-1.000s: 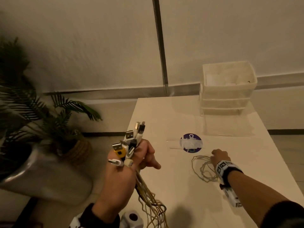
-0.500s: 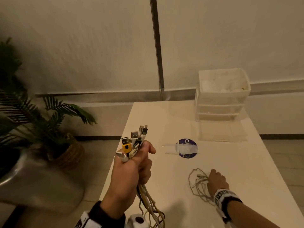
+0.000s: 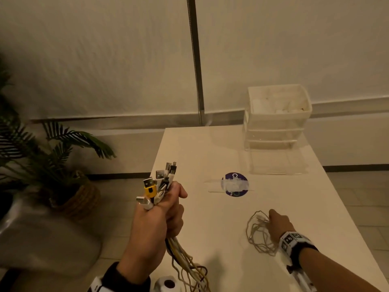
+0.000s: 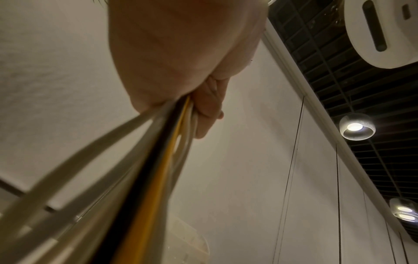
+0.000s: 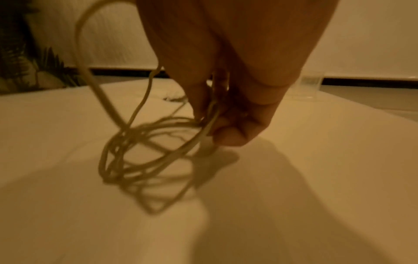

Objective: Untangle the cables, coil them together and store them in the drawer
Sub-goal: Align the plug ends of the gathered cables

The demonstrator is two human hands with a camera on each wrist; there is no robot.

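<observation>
Left hand (image 3: pixel 156 224) gripping cable bundle (image 3: pixel 162 184), right hand (image 3: pixel 279 225) pinching loose cable (image 3: pixel 257 237), drawer unit (image 3: pixel 275 116) contents unclear

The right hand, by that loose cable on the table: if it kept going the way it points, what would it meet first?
Probably nothing soon. The right hand, pinching the loose cable, points across bare table toward the clear drawer unit at the far end; depth is uncertain.
</observation>
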